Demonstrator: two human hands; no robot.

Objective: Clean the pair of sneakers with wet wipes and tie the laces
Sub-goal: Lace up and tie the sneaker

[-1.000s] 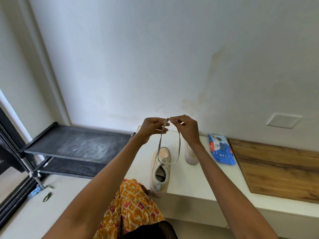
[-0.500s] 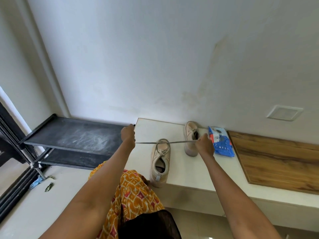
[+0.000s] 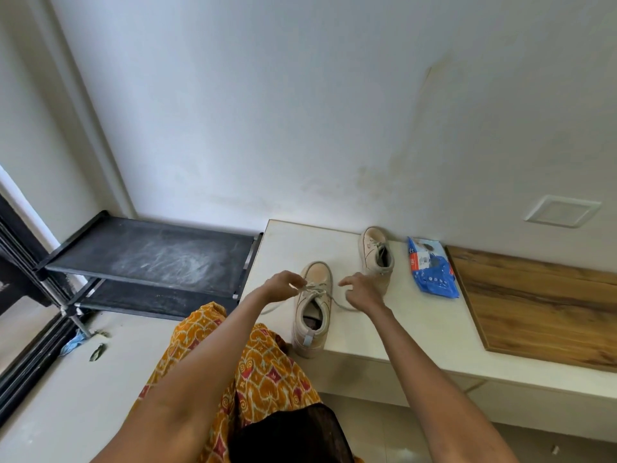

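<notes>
The near sneaker (image 3: pixel 313 309) stands on the white tabletop (image 3: pixel 394 332), heel at the front edge, toe pointing to 12 o'clock. The far sneaker (image 3: pixel 375 259) stands at its 1 o'clock, well apart, with the blue wipes packet (image 3: pixel 430 269) just beside it at 3 o'clock.

Handling: the laces (image 3: pixel 337 304) are thin, soft and limp; expect them to slacken as soon as tension drops. Take hold close to the knot at the top eyelets, not at the loose ends. The shoe looks light and may slide when pulled.

Left hand (image 3: pixel 283 285): fingers curled, its grip pinching the lace over the tongue at the knot. Right hand (image 3: pixel 362 290): at 3 o'clock of the shoe, fingers spread and loosely bent; a strand runs beneath it, but whether it is held cannot be told.

Judgement: the bow on the near sneaker is not yet formed.
</notes>
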